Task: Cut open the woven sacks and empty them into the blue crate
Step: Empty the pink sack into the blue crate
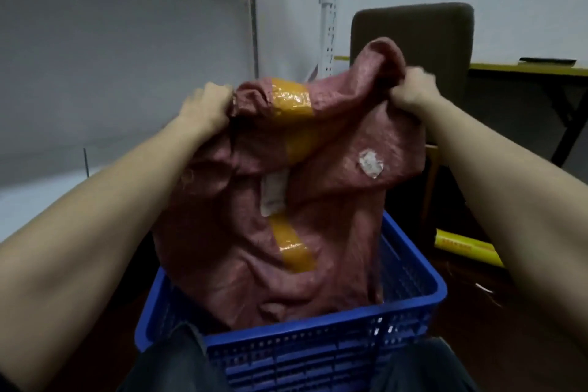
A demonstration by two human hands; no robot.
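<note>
Shelving upright [329, 9] stands close behind, left of centre. Left hand [203, 105] clenched on a bunched top corner of the woven sack [254, 232]. Sack hangs with long axis vertical, lower end down inside the blue crate [413, 289], near its walls. Crate floor and sack mouth hidden. Right hand [413, 92] grips the other top corner; chair [413, 32] just behind.

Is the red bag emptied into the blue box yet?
Not sure yet. Done: the red woven sack hangs upright with its lower end inside the blue crate. In hand: the left hand and right hand each grip a top corner, holding it up. Left: the sack hides the crate's inside, so no contents show, and its opening is hidden too. Shaking it out probably remains.
</note>
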